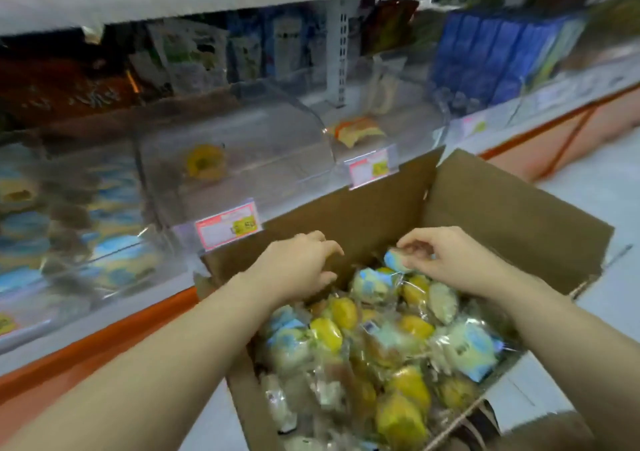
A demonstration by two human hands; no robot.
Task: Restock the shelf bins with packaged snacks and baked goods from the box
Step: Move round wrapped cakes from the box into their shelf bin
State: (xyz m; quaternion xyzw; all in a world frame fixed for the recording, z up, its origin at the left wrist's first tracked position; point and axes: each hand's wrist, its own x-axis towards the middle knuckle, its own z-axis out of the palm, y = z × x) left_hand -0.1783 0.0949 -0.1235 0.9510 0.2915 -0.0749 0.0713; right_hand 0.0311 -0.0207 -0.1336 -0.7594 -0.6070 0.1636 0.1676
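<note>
Over the box (519,215), right hand (450,263) pinches a blue-white packet (397,260) at the pile's far edge. Left hand (298,267) alongside, fingers (323,247) loosely curled, empty. Bin (225,191) lies ahead-left, nearer the left hand.

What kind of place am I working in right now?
Most likely a grocery or convenience store aisle: clear shelf bins with price tags on their fronts, packaged goods on the shelf behind, and an open cardboard box of wrapped baked goods.
</note>
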